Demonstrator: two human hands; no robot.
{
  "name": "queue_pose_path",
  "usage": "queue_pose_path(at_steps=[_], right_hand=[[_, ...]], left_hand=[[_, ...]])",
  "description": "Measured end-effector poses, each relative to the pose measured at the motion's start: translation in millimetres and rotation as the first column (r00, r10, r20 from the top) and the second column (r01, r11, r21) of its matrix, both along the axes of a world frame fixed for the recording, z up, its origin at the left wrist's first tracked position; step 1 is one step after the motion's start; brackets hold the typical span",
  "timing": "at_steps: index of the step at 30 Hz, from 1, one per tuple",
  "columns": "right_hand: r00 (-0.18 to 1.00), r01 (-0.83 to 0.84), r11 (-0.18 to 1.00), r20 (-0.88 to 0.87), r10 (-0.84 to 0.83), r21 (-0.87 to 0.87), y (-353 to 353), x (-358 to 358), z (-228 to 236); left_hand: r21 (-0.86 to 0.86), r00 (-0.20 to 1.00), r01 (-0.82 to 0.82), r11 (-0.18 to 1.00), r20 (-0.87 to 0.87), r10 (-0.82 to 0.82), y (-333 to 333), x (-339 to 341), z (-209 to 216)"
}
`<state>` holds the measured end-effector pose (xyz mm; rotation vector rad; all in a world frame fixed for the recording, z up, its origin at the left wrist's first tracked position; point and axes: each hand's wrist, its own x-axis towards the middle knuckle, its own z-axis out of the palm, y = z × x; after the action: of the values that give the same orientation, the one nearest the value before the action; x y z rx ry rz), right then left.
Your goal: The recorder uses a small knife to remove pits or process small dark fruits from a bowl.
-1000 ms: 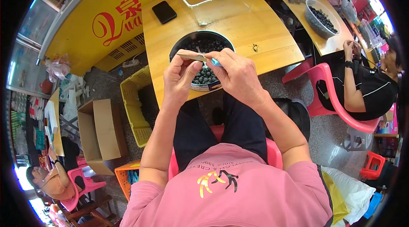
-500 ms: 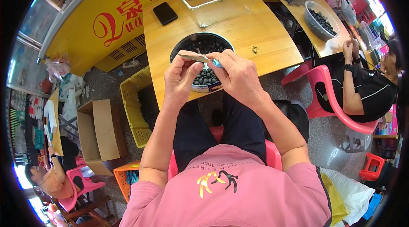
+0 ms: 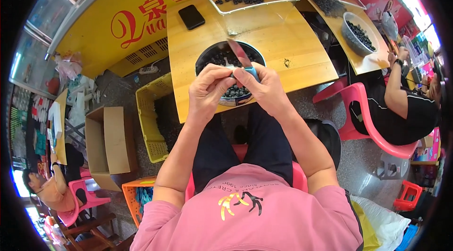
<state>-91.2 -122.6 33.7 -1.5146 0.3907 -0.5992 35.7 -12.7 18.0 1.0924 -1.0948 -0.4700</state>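
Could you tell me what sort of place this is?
Perhaps a small workshop: a knife is held above a round container of small dark pieces, and a co-worker sits near a tub of more.

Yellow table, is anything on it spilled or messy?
Yes, a little: a small dark patch marks the table to the right of the round container. It looks odd against the plain wood around it; I can't tell whether it's spilled bits or a stain.

Blue-handled knife [image 3: 241,55] over round bowl [image 3: 205,54]
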Motion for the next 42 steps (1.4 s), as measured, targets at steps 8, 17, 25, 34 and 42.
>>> queue_pose_path(at_steps=[8, 17, 25, 34, 42], right_hand=[[0.994, -0.032, 0.913, 0.111, -0.015, 0.407, -9.6, -9.5, -24.2], [0.987, 0.119, 0.907, 0.048, -0.151, 0.405, -24.3, -40.2, -34.7], [0.992, 0.093, 0.908, 0.036, -0.118, 0.409, -24.8, -44.0, -38.7], [0.999, 0.038, 0.934, 0.022, -0.049, 0.354, -20.9, -37.3, -37.0], [0.966, 0.141, 0.917, 0.150, -0.209, 0.373, -10.6, -12.3, -13.8]], left_hand=[[0.216, 0.998, -0.058, 0.975, -0.010, 0.062, -34.6, 19.4, 12.8], [0.020, 0.837, -0.231, 0.973, 0.514, 0.188, -123.9, 92.1, 69.9], [0.657, 0.298, -0.243, 0.714, 0.751, -0.589, -76.7, 71.0, -14.6], [0.579, 0.902, 0.131, 0.805, 0.267, -0.338, -70.6, 65.9, -14.5], [0.030, 0.878, 0.252, 0.967, -0.428, -0.215, -45.2, 12.1, -1.4]])
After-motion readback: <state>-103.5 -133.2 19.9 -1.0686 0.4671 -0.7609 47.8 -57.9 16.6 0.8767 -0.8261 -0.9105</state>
